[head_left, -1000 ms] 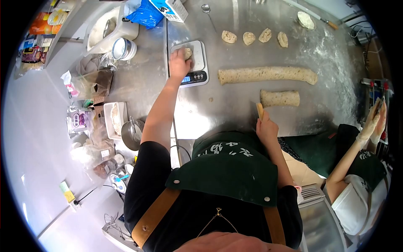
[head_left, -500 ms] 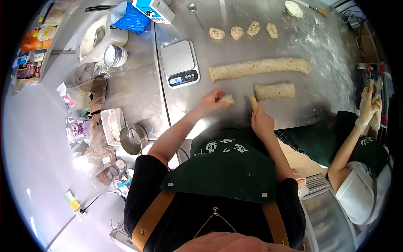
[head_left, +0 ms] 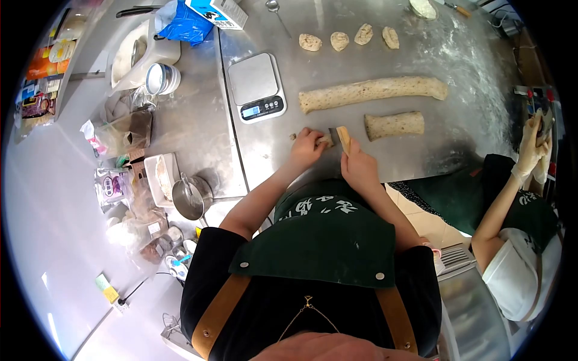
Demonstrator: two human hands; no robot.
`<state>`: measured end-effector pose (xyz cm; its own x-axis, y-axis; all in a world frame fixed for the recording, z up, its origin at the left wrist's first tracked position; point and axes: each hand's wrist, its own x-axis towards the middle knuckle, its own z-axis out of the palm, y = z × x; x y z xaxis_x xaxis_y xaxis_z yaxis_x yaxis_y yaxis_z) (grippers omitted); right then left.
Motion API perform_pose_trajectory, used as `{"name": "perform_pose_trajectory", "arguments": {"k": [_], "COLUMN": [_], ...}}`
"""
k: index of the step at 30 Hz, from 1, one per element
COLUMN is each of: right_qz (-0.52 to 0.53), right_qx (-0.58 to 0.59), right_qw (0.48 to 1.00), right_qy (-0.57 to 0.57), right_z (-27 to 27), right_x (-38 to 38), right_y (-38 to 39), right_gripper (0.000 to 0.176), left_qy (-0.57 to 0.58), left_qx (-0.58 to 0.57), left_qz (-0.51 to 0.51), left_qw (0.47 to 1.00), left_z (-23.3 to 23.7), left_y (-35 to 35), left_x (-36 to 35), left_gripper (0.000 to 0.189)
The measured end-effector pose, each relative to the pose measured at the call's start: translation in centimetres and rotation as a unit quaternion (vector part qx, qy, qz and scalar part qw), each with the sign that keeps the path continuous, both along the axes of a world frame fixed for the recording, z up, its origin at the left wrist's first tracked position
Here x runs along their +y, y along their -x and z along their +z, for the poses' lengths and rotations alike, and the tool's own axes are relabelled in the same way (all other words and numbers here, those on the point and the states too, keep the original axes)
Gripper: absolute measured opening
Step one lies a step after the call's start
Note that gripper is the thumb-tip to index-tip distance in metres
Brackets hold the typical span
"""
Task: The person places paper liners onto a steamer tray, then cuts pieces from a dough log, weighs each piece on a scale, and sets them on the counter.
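Observation:
My left hand [head_left: 306,148] has its fingers closed on a small piece of dough [head_left: 326,142] on the steel table near my apron. A tiny scrap of dough [head_left: 292,136] lies just left of those fingers. In my right hand [head_left: 360,163] is a dough scraper [head_left: 344,138], gripped by its wooden handle. Its metal blade stands beside the right end of the small piece; whether it touches is hard to tell. To the right lies a short log of dough [head_left: 394,125], and behind it a long roll of dough [head_left: 373,94].
A digital scale [head_left: 254,81] stands left of the dough. Several dough pieces [head_left: 339,41] form a row at the back, near a spoon [head_left: 274,7]. A metal pot [head_left: 190,197] and flour bin [head_left: 135,54] are at left. A gloved co-worker [head_left: 530,153] stands at right.
My right hand has brought the scraper left, from beside the short log to the small dough piece. My left hand has shifted slightly, and the tiny scrap now shows beside it.

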<state>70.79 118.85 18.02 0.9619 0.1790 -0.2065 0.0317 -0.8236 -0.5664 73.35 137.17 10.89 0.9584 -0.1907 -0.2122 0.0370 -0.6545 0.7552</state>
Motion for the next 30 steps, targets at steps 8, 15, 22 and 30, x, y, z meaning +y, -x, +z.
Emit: {"name": "perform_pose_trajectory", "arguments": {"k": [8, 15, 22, 30], "right_qz": [0.055, 0.057, -0.014, -0.016], "right_qx": [0.062, 0.009, -0.008, -0.004], "right_qw": [0.992, 0.997, 0.998, 0.994], "right_qy": [0.094, 0.056, 0.056, 0.105], "right_z": [-1.3, -2.3, 1.6, -0.7], "right_x": [1.9, 1.4, -2.1, -4.2], "right_y": [-1.5, -1.3, -1.1, 0.0], "right_gripper": [0.031, 0.033, 0.035, 0.037], "left_qy": [-0.051, -0.066, 0.023, -0.106], "left_qx": [-0.034, -0.110, -0.076, -0.298], "left_qz": [-0.007, -0.030, 0.086, 0.141], "left_qw": [0.998, 0.991, 0.993, 0.938], "left_z": [-0.5, -0.5, 1.4, 2.9], "left_y": [0.8, 3.9, 0.7, -11.4], "left_x": [-0.6, -1.2, 3.4, 13.5], "left_gripper": [0.030, 0.031, 0.041, 0.038]}}
